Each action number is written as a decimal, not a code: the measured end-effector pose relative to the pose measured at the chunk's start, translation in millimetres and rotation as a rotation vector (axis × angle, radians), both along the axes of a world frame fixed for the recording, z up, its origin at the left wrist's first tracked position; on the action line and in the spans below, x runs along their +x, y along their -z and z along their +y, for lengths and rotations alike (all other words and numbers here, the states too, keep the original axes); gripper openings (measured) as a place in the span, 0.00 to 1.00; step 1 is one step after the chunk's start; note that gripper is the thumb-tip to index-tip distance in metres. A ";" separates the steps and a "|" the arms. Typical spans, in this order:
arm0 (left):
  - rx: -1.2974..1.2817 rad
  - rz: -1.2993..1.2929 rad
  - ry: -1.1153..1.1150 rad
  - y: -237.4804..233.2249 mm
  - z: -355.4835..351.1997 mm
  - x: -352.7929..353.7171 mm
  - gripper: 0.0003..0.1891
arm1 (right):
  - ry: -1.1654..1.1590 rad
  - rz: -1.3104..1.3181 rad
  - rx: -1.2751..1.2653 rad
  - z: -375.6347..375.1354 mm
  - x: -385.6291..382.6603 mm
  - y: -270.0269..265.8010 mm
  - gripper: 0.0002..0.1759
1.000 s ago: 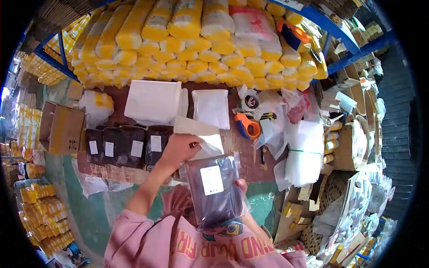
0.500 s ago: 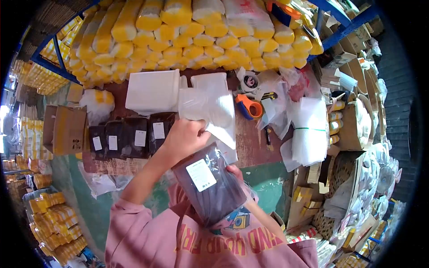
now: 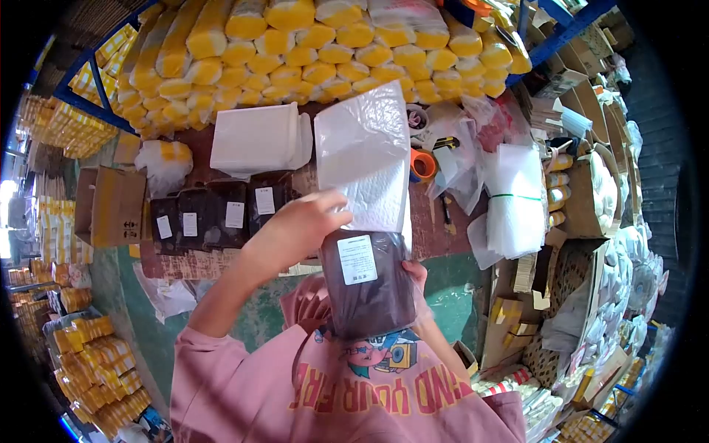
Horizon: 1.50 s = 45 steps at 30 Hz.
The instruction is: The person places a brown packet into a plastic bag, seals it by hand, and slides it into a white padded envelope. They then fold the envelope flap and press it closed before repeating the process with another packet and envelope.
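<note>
My left hand [image 3: 319, 214] is closed at the lower left edge of a white bubble-wrap bag [image 3: 363, 151], which stands up over the table. Just below, my right hand [image 3: 416, 275] grips the right side of a dark brown pack [image 3: 373, 299] wrapped in clear plastic, with a white label [image 3: 357, 260] on its front. The bag's lower end meets the pack's top edge. My right fingers are partly hidden behind the pack. Several similar dark packs [image 3: 225, 214] stand in a row on the table, left of my left hand.
White flat packages [image 3: 255, 140] lie at the back of the table [image 3: 436, 240]. An orange tape dispenser [image 3: 422, 165], a yellow cutter [image 3: 446, 142] and a banded stack of clear bags [image 3: 513, 199] are on the right. Yellow-and-white rolls [image 3: 295, 55] are piled behind; a cardboard box [image 3: 111, 207] stands left.
The bubble-wrap bag has risen off the table and now stands upright above the pack. The dark pack has straightened from its tilt and moved up and right, against the bag's lower end.
</note>
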<state>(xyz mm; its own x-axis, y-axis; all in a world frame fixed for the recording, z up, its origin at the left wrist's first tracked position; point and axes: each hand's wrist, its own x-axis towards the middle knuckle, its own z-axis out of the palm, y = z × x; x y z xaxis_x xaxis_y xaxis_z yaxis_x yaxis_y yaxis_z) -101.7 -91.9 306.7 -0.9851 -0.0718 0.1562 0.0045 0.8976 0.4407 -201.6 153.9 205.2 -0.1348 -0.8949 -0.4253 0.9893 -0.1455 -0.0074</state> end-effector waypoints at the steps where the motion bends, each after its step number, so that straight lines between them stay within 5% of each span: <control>1: 0.036 0.026 0.020 2.1 2.0 1.2 0.13 | 0.010 0.004 0.007 1.8 -0.5 0.8 0.39; 5: 0.125 0.186 -0.143 7.5 25.3 0.7 0.18 | 0.016 0.008 0.012 6.9 -3.4 -0.7 0.39; 9: 0.501 0.340 -0.749 26.3 54.0 -4.7 0.18 | 0.004 0.014 0.006 6.5 -5.7 -1.2 0.39; 13: 0.479 0.417 -0.691 56.6 57.6 -7.2 0.13 | -0.006 0.004 0.003 6.8 -8.7 -1.3 0.39; 14: 0.943 0.346 -0.712 56.4 61.1 -10.5 0.08 | -0.008 0.004 0.001 5.9 -10.3 -1.3 0.39; 17: 1.660 0.434 -0.763 51.5 64.9 -18.7 0.08 | -0.013 0.002 0.000 5.6 -14.2 -1.3 0.39; 21: 1.839 0.370 -0.684 45.4 52.2 -18.0 0.07 | -0.019 0.014 -0.001 1.5 -20.6 0.3 0.39; 29: 1.459 0.549 -0.865 43.8 50.4 -39.4 0.14 | -0.004 0.013 0.018 5.9 -28.5 -0.5 0.38; 37: 0.267 0.438 -0.839 62.6 63.8 -28.1 0.11 | 0.019 0.008 0.038 7.8 -31.8 -0.8 0.38; 45: 0.104 0.339 -0.749 62.0 81.2 -8.6 0.07 | 0.011 -0.085 0.010 3.2 -33.7 6.4 0.37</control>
